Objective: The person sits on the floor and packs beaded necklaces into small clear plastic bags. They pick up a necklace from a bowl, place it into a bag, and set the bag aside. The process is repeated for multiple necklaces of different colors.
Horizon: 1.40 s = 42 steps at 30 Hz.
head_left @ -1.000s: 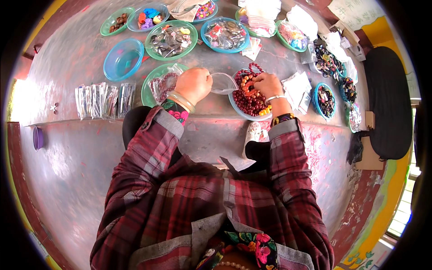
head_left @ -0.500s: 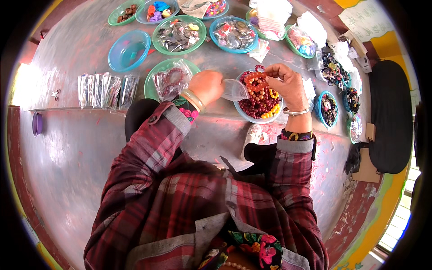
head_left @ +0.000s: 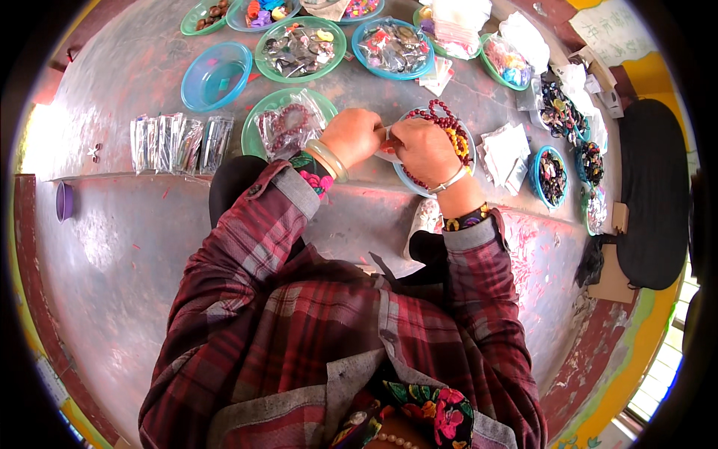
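My left hand (head_left: 350, 136) is closed on a small clear plastic bag (head_left: 385, 155), most of it hidden by my fingers. Pressed up to the bag's mouth, my right hand (head_left: 428, 152) pinches an orange-red bead bracelet (head_left: 388, 141), of which only a sliver shows. Beneath the right hand stands a pale blue bowl (head_left: 473, 135) heaped with dark red and yellow bead strings (head_left: 443, 112). Left of my left hand, a green dish (head_left: 250, 135) holds bagged bead bracelets (head_left: 288, 127).
Flat packets (head_left: 179, 144) lie in a row at left. Beyond are a blue basin (head_left: 196, 78), a green bowl (head_left: 263, 69) and a blue bowl (head_left: 389, 73) of bagged trinkets. White bags (head_left: 505, 153) lie to the right, near a small blue basket (head_left: 548, 179).
My right hand has moved left from over the bead bowl to meet my left hand, bringing the bracelet to the bag. White bags formerly behind my right hand now show.
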Each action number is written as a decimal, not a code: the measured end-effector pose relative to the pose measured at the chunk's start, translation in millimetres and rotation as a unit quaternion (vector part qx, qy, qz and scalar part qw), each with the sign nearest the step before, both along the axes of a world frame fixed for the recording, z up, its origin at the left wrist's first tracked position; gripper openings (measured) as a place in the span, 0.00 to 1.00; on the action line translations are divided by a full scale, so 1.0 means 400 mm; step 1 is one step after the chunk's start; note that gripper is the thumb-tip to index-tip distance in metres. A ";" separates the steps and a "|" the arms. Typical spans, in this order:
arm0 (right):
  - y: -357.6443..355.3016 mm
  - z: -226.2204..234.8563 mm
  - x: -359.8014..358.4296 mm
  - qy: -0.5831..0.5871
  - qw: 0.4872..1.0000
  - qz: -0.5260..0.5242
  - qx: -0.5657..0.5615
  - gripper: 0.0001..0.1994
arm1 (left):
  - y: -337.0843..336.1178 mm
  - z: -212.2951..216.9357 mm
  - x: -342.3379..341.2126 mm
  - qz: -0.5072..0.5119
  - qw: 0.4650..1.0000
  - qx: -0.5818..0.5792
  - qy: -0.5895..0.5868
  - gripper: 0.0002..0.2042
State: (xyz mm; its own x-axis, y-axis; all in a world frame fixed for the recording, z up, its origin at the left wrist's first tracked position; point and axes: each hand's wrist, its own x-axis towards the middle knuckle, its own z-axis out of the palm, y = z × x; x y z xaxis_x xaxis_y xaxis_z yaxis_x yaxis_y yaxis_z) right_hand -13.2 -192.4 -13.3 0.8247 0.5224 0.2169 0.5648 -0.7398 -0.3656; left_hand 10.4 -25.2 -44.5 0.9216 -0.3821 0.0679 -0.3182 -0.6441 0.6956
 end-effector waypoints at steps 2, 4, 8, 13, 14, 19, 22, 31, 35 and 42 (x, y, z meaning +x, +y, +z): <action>0.006 -0.019 -0.002 0.008 1.000 -0.001 -0.023 0.04 | -0.001 -0.003 0.000 -0.009 1.000 -0.009 0.000 0.10; 0.016 -0.014 -0.005 0.026 0.999 -0.018 -0.033 0.03 | 0.001 -0.015 0.005 -0.015 1.000 -0.009 -0.005 0.10; 0.013 -0.010 -0.001 0.012 0.999 -0.021 0.045 0.04 | 0.014 -0.021 0.020 -0.018 1.000 0.005 -0.022 0.10; -0.055 0.050 0.016 0.031 0.974 -0.127 0.183 0.05 | 0.035 -0.004 0.026 0.008 1.000 -0.008 0.003 0.10; -0.088 0.044 0.023 0.052 0.967 -0.156 0.193 0.05 | 0.038 0.010 0.026 0.015 1.000 -0.004 0.006 0.10; -0.301 0.012 0.062 0.131 0.931 -0.301 0.161 0.08 | 0.060 0.028 0.021 0.039 0.999 -0.003 0.015 0.10; -0.396 -0.070 0.062 0.121 0.930 -0.343 -0.049 0.08 | 0.065 0.027 0.023 0.046 0.999 0.010 0.016 0.10; -0.521 -0.341 0.031 0.256 0.870 -0.332 -0.258 0.13 | 0.053 0.019 0.024 0.035 0.999 0.018 0.009 0.11; -0.505 -0.384 0.010 0.269 0.855 -0.387 -0.214 0.16 | 0.058 0.013 0.024 0.038 0.999 0.014 0.015 0.11; -0.477 -0.399 -0.001 0.254 0.831 -0.457 -0.188 0.20 | 0.065 0.013 0.024 0.039 0.999 0.001 0.031 0.11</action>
State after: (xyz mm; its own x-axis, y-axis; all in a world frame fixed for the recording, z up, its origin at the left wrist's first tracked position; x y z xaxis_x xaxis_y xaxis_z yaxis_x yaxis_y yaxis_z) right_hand -13.5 -383.0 -172.8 0.8498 -0.4209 -0.3174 -0.4530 -0.8910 -0.0314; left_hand 19.9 0.7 -39.2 0.9513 -0.3083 0.0083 -0.2225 -0.6675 0.7106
